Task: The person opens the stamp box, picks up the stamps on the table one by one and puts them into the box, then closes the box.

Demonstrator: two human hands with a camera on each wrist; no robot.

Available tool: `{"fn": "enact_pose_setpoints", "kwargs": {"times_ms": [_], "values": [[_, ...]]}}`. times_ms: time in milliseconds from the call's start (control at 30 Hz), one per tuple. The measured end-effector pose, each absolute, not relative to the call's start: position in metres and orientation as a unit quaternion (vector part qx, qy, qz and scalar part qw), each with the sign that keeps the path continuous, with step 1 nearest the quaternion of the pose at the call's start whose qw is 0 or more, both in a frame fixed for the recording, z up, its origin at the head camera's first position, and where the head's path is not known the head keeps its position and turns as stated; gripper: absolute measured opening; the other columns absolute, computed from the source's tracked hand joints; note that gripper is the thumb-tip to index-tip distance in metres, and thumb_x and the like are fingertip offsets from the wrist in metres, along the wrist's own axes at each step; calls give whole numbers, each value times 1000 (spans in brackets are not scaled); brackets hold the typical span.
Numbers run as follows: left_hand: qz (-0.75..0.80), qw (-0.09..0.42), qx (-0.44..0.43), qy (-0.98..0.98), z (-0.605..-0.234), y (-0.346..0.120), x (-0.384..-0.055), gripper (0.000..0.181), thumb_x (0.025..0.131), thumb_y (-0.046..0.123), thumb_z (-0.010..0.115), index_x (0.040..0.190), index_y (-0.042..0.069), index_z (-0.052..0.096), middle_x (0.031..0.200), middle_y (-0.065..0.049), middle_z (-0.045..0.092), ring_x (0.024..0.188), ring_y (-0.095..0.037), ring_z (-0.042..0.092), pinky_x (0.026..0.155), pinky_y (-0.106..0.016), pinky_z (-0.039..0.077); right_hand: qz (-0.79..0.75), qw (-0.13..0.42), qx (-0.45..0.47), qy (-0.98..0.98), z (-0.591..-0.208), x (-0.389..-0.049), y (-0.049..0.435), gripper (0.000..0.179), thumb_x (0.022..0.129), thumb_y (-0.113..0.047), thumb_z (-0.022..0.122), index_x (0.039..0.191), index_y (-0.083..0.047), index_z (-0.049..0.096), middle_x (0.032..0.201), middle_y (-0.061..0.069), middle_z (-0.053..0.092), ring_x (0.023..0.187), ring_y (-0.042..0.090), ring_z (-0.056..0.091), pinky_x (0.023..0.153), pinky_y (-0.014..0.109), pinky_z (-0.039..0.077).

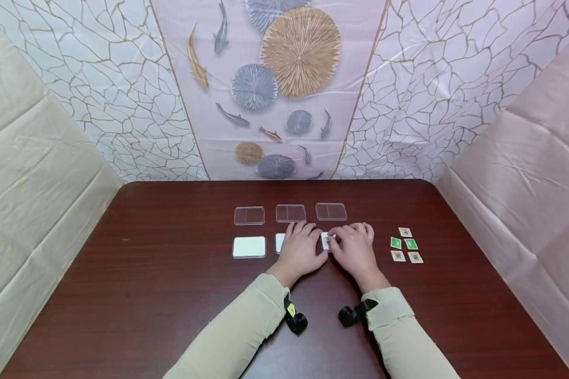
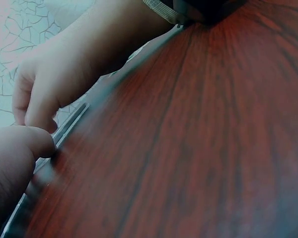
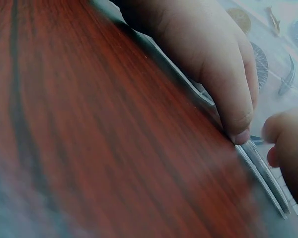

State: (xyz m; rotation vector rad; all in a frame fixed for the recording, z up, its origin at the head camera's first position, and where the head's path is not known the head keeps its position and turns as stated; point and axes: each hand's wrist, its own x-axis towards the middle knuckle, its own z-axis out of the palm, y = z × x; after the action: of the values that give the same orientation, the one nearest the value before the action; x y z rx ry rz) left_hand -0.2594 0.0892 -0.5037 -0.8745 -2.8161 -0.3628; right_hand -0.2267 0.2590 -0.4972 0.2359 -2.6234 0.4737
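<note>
My left hand [image 1: 301, 250] lies over the middle white-filled case [image 1: 280, 242], its thumb and a finger gripping the left end of the right-hand clear plastic case [image 3: 263, 171]. In the right wrist view the left thumb [image 3: 233, 114] touches that case's near edge. Above the same case my right hand [image 1: 355, 252] pinches a small square picture card [image 1: 327, 241] at the case's left part. The fingers hide most of the card and case. In the left wrist view the right hand [image 2: 54, 84] has curled fingers just above the case.
Three clear lids [image 1: 291, 213] lie in a row behind the cases. A white-filled case [image 1: 249, 247] sits at the left. Several small square cards, some green [image 1: 395, 242] and some pale [image 1: 398, 256], lie to the right on the brown table [image 1: 147, 295].
</note>
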Motion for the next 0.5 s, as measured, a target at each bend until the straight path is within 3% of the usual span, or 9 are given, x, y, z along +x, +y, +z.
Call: {"fn": "enact_pose_setpoints", "kwargs": {"times_ms": [267,500], "values": [[-122,76,-290,-946,-501,88,-258,57,92,53,60,138,19,62,146,-2,54,143,-26,39,121,-50,21,189,294,55,-935,-497,-229,302,13,92,-17,65,95,-9,75,94,13,73,100,41,54,105,64,24],[-120,75,-289,-947,-502,88,-258,57,93,54,59,139,20,61,147,-1,53,143,-25,39,121,-50,21,198,276,-44,-939,-497,-224,352,17,97,-18,60,100,-8,74,103,19,70,109,46,49,108,66,19]]}}
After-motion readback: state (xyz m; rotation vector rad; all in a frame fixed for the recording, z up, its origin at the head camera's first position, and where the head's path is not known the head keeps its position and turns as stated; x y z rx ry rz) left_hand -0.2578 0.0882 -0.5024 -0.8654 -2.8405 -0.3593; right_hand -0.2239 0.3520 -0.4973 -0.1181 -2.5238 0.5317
